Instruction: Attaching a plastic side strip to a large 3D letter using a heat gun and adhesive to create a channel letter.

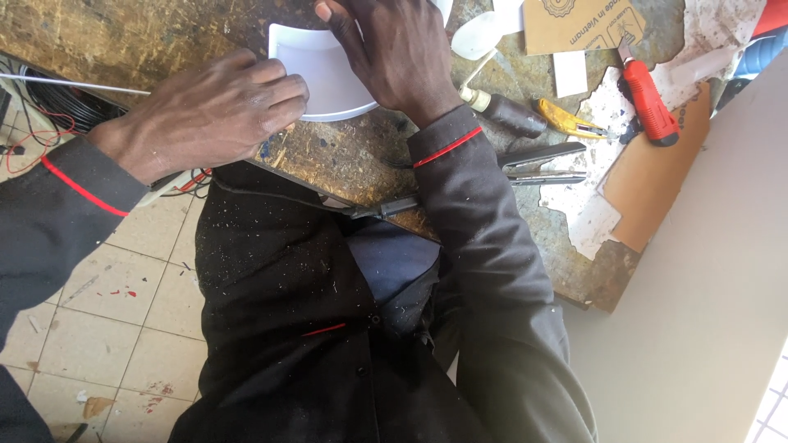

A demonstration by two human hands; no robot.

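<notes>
Hands press flat on a smooth white plastic cover (324,78) at twelve o'clock: left hand (209,111) spread over its left edge, right hand (394,49) palm-down on its right. Neither grips. Scarred wooden bench (361,156) beneath; red utility knife (648,98) at two o'clock.

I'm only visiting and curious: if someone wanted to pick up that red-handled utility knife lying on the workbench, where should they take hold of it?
Probably by the thick red handle of the red-handled utility knife, coming from above. It lies flat on the worn wooden workbench, handle end toward the bench edge, metal blade end pointing away, so the handle is the wide, safe part. Both hands are busy: left hand and right hand rest on the white curved plastic piece.
</notes>
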